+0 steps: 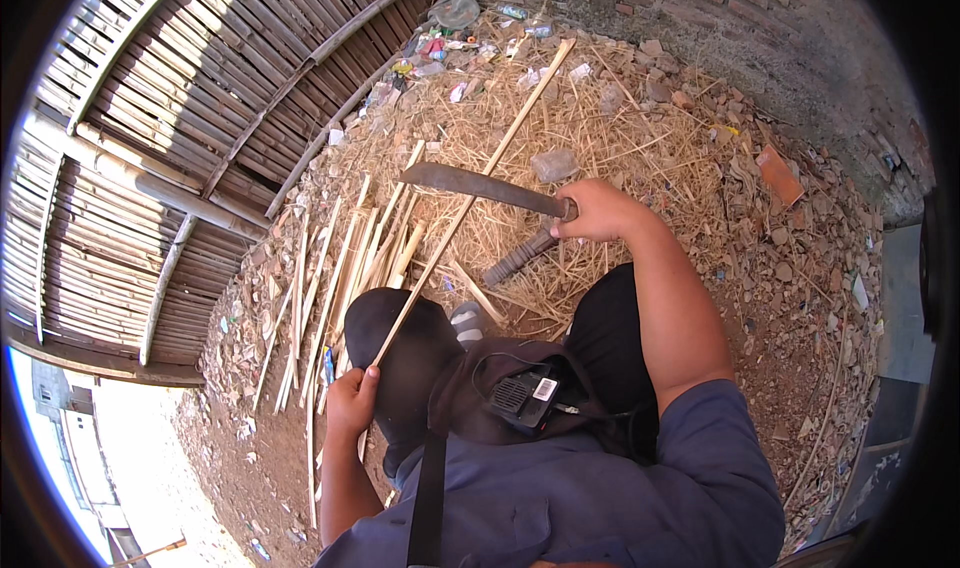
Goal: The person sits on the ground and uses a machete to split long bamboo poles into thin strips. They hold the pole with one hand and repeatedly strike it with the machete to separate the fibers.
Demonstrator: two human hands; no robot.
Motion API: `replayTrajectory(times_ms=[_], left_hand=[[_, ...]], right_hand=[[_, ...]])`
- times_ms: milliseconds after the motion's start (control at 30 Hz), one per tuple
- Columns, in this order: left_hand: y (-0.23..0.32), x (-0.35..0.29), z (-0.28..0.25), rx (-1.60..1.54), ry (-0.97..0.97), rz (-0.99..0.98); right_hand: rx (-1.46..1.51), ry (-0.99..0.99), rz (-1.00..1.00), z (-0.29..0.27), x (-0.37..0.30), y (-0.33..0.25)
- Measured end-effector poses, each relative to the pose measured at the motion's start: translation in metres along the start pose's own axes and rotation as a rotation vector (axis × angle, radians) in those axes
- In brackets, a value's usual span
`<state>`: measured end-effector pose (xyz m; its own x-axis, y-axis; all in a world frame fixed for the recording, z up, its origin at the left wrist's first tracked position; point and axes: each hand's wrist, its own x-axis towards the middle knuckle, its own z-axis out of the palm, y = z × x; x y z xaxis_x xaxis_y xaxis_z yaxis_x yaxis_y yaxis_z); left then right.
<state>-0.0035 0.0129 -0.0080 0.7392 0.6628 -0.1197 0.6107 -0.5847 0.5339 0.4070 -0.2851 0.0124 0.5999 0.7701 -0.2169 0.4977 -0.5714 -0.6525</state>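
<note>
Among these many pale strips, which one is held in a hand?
The long strip in the left hand: it slants up and, in this view, crosses the knife's blade, while the other strips lie on the ground.

From the right hand toward two o'clock, free until the brick wall; toward nine, blocked by the curved blade crossing the long strip. From the left hand toward eleven, hindered by loose strips.
</note>
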Motion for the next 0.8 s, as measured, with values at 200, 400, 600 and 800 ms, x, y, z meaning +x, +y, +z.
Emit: replayTrajectory(times_ms=[200,400,600,800], left_hand=[[0.005,0.000,-0.001,0.013,0.001,0.018],[0.003,-0.001,-0.001,0.032,-0.002,-0.009],[-0.009,0.002,0.001,-0.035,-0.028,-0.003],[-0.011,0.002,0.001,-0.050,-0.029,-0.020]], right_hand=[[0.030,-0.026,0.046,-0.007,-0.001,-0.002],[-0.115,0.064,-0.033,0.003,-0.003,-0.017],[0.030,-0.035,0.090,-0.013,-0.004,-0.009],[-0.059,0.091,0.045,-0.006,0.001,-0.003]])
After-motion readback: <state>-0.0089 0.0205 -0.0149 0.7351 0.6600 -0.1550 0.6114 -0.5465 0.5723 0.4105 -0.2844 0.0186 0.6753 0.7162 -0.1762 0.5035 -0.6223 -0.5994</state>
